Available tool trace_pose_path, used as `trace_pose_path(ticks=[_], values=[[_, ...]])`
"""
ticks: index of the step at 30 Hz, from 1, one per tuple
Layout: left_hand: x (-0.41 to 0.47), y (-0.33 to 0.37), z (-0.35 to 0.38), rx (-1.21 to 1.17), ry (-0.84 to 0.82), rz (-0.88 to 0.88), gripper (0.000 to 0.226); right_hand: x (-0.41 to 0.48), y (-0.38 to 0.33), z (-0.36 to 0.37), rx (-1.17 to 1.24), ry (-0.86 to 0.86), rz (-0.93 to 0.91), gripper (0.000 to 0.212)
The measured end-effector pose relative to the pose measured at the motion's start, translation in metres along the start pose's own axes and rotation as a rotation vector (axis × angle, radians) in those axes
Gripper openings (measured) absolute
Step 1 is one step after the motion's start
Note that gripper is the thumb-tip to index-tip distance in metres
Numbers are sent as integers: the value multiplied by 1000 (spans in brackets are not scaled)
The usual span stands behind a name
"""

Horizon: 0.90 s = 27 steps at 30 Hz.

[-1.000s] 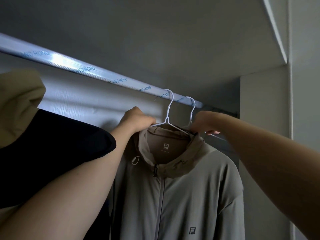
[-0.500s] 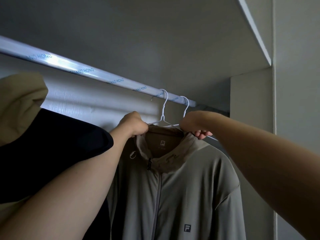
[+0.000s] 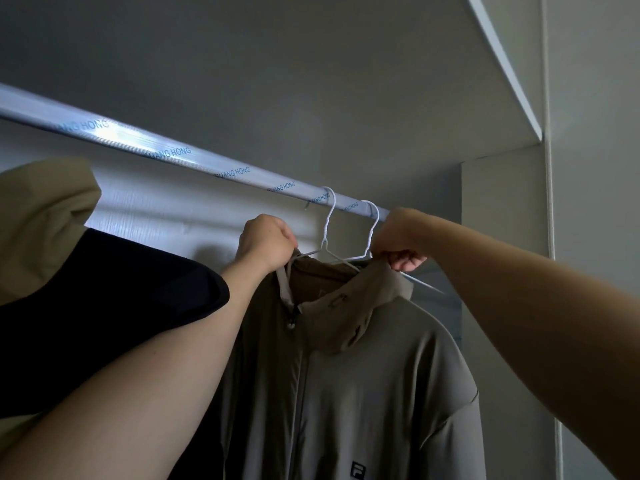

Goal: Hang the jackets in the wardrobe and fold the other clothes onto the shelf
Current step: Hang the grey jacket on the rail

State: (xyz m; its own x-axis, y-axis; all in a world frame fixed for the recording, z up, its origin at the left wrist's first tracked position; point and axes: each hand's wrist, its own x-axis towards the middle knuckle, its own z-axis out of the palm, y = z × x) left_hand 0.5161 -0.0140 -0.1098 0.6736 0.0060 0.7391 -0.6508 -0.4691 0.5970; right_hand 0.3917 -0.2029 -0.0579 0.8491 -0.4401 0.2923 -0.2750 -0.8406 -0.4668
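Observation:
A grey-green zip jacket [image 3: 349, 382] hangs on a white wire hanger [image 3: 327, 233] hooked over the metal wardrobe rail [image 3: 180, 152]. A second white hanger [image 3: 372, 226] is hooked just to its right, its lower part hidden behind the collar. My left hand [image 3: 265, 244] grips the left side of the jacket's collar at the hanger's arm. My right hand [image 3: 398, 239] pinches the right side of the collar, right beside the second hanger.
A beige garment [image 3: 38, 216] and a dark one [image 3: 104, 299] hang at the left, close to my left arm. The wardrobe's top panel [image 3: 311, 81] lies just above the rail. Its side wall [image 3: 502, 220] stands at the right.
Both hands have stayed at the collar while the collar was pulled up and spread along the hanger. The inner label that showed before is now hidden in shadow.

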Motion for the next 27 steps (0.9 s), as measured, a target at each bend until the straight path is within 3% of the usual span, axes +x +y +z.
trace_pose_path(ticks=[2, 5, 9, 13, 15, 18, 22, 27], values=[[2, 0, 1, -17, 14, -21, 40, 8, -4, -5, 237, 158, -2, 8], [6, -4, 5, -30, 25, -47, 34, 14, -9, -4, 534, 221, 6, 6], [12, -9, 9, -46, 50, -72, 19, 23, -9, 8, 670, 256, -66, 15], [15, -7, 12, -81, 88, -90, 17, 27, -10, 17, 377, 201, -206, 25], [15, -8, 13, -78, 69, -70, 24, 21, -8, 20, 3, 36, -192, 34], [14, -10, 14, -31, 67, -49, 40, 19, 5, 21, -336, -190, -74, 21], [16, -12, 13, 138, 13, -29, 39, 24, 24, 22, -355, -329, 47, 16], [21, -14, 13, 203, -84, -60, 16, 39, 35, 34, -22, -220, 70, 23]])
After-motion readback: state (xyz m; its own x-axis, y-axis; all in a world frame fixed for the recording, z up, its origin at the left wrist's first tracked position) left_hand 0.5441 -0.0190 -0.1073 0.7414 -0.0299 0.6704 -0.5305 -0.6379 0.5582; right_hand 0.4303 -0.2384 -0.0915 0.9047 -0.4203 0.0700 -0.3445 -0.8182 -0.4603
